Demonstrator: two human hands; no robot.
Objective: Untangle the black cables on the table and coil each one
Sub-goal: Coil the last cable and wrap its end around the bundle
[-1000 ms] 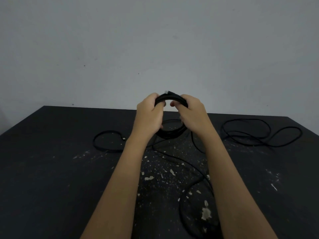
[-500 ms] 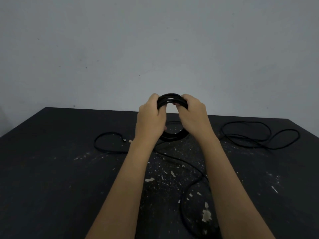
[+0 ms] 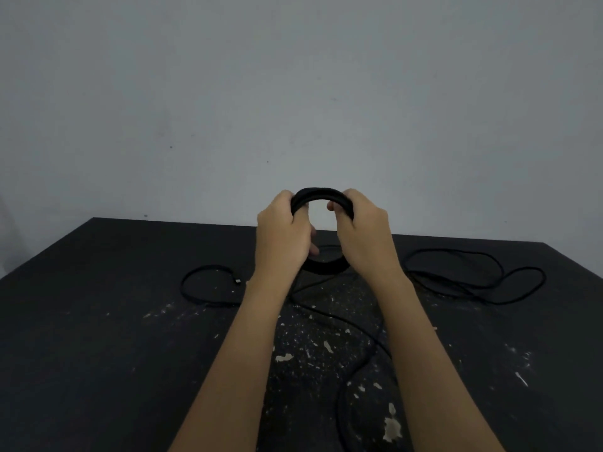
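Note:
I hold a tight coil of black cable (image 3: 321,194) upright above the black table (image 3: 98,337). My left hand (image 3: 282,233) grips its left side and my right hand (image 3: 362,236) grips its right side; the coil's lower arc shows between my wrists. A loose strand runs from the coil down the table toward me, between my forearms. A second black cable (image 3: 473,277) lies in loose loops at the right. Another loop of black cable (image 3: 202,285) with a small plug end lies at the left.
The table surface is speckled with pale paint flecks, thickest in the middle near my forearms. A plain grey wall stands right behind the table's far edge.
The plug tip seen on top of the coil a second ago is tucked out of sight. My hands have spread slightly apart on the coil and stayed at the same height.

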